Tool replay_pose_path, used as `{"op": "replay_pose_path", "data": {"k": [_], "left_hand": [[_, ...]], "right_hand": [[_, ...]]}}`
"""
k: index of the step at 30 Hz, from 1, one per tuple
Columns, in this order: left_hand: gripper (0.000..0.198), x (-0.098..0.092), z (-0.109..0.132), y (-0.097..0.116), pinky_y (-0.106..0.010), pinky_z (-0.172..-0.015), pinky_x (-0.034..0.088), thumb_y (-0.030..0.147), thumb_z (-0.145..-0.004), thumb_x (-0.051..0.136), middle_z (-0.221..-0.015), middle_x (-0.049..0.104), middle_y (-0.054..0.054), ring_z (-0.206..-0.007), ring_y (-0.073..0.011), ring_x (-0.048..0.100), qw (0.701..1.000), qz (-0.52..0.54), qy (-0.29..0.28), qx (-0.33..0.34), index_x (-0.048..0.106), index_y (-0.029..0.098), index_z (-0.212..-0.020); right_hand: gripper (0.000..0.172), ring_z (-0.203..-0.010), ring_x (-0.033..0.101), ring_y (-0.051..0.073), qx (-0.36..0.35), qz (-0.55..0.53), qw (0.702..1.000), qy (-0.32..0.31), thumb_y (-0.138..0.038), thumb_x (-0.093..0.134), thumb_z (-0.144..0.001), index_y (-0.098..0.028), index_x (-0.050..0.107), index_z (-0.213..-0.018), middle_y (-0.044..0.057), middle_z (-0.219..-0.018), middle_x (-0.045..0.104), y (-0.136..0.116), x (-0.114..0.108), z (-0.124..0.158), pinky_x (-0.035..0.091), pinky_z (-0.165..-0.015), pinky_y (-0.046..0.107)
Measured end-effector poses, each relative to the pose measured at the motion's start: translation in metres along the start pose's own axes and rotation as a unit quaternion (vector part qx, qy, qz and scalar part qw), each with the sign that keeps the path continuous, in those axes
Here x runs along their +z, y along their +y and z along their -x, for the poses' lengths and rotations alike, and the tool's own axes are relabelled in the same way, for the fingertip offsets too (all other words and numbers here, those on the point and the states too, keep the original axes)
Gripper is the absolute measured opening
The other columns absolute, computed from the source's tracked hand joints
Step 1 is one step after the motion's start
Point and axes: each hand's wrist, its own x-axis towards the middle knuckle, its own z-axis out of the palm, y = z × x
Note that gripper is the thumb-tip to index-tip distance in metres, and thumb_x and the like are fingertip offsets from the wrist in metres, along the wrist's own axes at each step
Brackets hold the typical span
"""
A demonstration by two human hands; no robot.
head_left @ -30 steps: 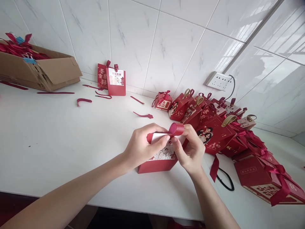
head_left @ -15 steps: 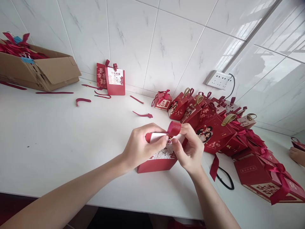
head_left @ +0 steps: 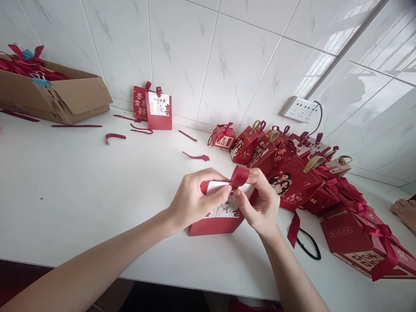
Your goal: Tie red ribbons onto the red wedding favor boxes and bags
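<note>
A red gift box (head_left: pixel 212 227) with a white printed front stands on the white table in front of me. A dark red strap loop (head_left: pixel 240 177) rises from its top edge. My left hand (head_left: pixel 195 200) is closed on the box's top, its thumb pressed at the base of the loop. My right hand (head_left: pixel 264 201) is closed too, the index finger behind the loop and the thumb against the front just below it. A small gold-coloured fastener shows between the two thumbs, partly hidden by them.
Finished red boxes (head_left: pixel 289 177) crowd the right side. At the left a cardboard carton (head_left: pixel 84 97) holds red ribbons. Loose straps (head_left: pixel 76 126) lie about; two box pieces (head_left: pixel 159 121) lean on the wall near a power strip (head_left: pixel 300 109). Another person's hand (head_left: pixel 404 212) shows at right.
My hands keep nearly the same grip at the loop's base. The other person's hand at the right edge has shifted, and the red item by it is now mostly out of view.
</note>
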Motion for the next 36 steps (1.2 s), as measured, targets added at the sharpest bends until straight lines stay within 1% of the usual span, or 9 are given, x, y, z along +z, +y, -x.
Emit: {"op": "replay_pose_path", "data": {"k": [5, 9, 11, 13, 16, 18, 25, 31, 36], "left_hand": [[0.006, 0.0009, 0.0005, -0.0009, -0.017, -0.061, 0.047, 0.018, -0.077, 0.059, -0.07, 0.066, 0.003, -0.065, -0.0084, 0.06, 1.0, -0.012, 0.014, -0.004, 0.063, 0.017, -0.072], [0.007, 0.0025, 0.0017, 0.0, -0.017, -0.06, 0.047, 0.017, -0.076, 0.06, -0.067, 0.064, 0.003, -0.063, -0.0082, 0.059, 0.999, -0.021, 0.029, 0.01, 0.062, 0.017, -0.07], [0.007, 0.003, 0.0021, 0.001, -0.018, -0.061, 0.048, 0.016, -0.076, 0.06, -0.067, 0.065, 0.003, -0.063, -0.0086, 0.059, 0.999, -0.023, 0.033, 0.011, 0.062, 0.017, -0.07], [0.006, 0.003, 0.002, 0.0017, -0.018, -0.061, 0.048, 0.016, -0.075, 0.06, -0.068, 0.065, 0.003, -0.064, -0.0091, 0.059, 0.999, -0.021, 0.031, 0.004, 0.062, 0.017, -0.07], [0.006, 0.0024, 0.0013, 0.002, -0.019, -0.061, 0.048, 0.018, -0.076, 0.059, -0.069, 0.066, 0.002, -0.064, -0.0098, 0.06, 1.0, -0.011, 0.021, 0.0, 0.063, 0.018, -0.071], [0.007, 0.002, 0.0009, 0.0017, -0.02, -0.06, 0.048, 0.019, -0.077, 0.059, -0.068, 0.065, 0.002, -0.063, -0.0101, 0.06, 1.0, -0.008, 0.018, 0.0, 0.062, 0.018, -0.071], [0.007, 0.0021, 0.0014, 0.0003, -0.02, -0.06, 0.047, 0.02, -0.077, 0.059, -0.069, 0.066, 0.002, -0.064, -0.0103, 0.06, 1.0, -0.024, 0.017, -0.01, 0.063, 0.017, -0.072], [0.008, 0.002, 0.0017, 0.0003, -0.018, -0.058, 0.046, 0.02, -0.077, 0.059, -0.066, 0.064, 0.003, -0.062, -0.0091, 0.059, 1.0, -0.025, 0.015, -0.011, 0.061, 0.017, -0.07], [0.007, 0.0019, 0.0014, 0.0001, -0.019, -0.058, 0.046, 0.021, -0.077, 0.059, -0.068, 0.065, 0.002, -0.063, -0.01, 0.059, 1.0, -0.024, 0.01, -0.009, 0.062, 0.017, -0.072]], "right_hand": [[0.009, -0.069, 0.052, 0.014, -0.015, 0.016, 1.0, 0.007, -0.014, 0.059, -0.078, -0.021, 0.054, -0.082, 0.0, -0.077, 0.053, 0.0022, 0.0001, -0.0001, 0.042, -0.062, 0.029], [0.01, -0.069, 0.052, 0.015, -0.057, 0.04, 0.997, 0.016, -0.014, 0.059, -0.078, -0.021, 0.055, -0.084, 0.001, -0.077, 0.054, 0.0043, 0.0001, -0.0006, 0.042, -0.06, 0.03], [0.009, -0.069, 0.052, 0.016, -0.073, 0.038, 0.997, 0.01, -0.015, 0.055, -0.079, -0.02, 0.056, -0.086, 0.002, -0.078, 0.054, 0.0045, -0.0007, -0.0006, 0.042, -0.06, 0.03], [0.008, -0.068, 0.052, 0.016, -0.061, 0.017, 0.998, 0.001, -0.014, 0.052, -0.081, -0.02, 0.056, -0.085, 0.003, -0.077, 0.055, 0.0042, -0.0018, -0.0001, 0.042, -0.059, 0.03], [0.008, -0.067, 0.051, 0.014, -0.012, -0.007, 1.0, -0.005, -0.014, 0.052, -0.083, -0.02, 0.057, -0.082, 0.002, -0.075, 0.055, 0.0035, -0.0029, 0.0007, 0.041, -0.059, 0.029], [0.008, -0.066, 0.051, 0.014, 0.006, -0.011, 1.0, -0.006, -0.014, 0.054, -0.083, -0.02, 0.058, -0.081, 0.001, -0.073, 0.055, 0.0033, -0.0031, 0.0009, 0.04, -0.059, 0.029], [0.005, -0.066, 0.052, 0.013, 0.011, -0.024, 1.0, -0.016, -0.015, 0.059, -0.08, -0.02, 0.059, -0.081, 0.001, -0.074, 0.057, 0.005, -0.0043, -0.0008, 0.041, -0.059, 0.028], [0.003, -0.066, 0.053, 0.013, 0.018, -0.035, 0.999, -0.031, -0.017, 0.059, -0.082, -0.02, 0.059, -0.079, 0.001, -0.074, 0.058, 0.0076, -0.0069, -0.002, 0.042, -0.057, 0.027], [0.004, -0.066, 0.054, 0.013, 0.031, -0.044, 0.998, -0.037, -0.02, 0.06, -0.082, -0.02, 0.059, -0.079, 0.001, -0.073, 0.058, 0.0079, -0.0077, -0.0021, 0.042, -0.056, 0.026]]}}
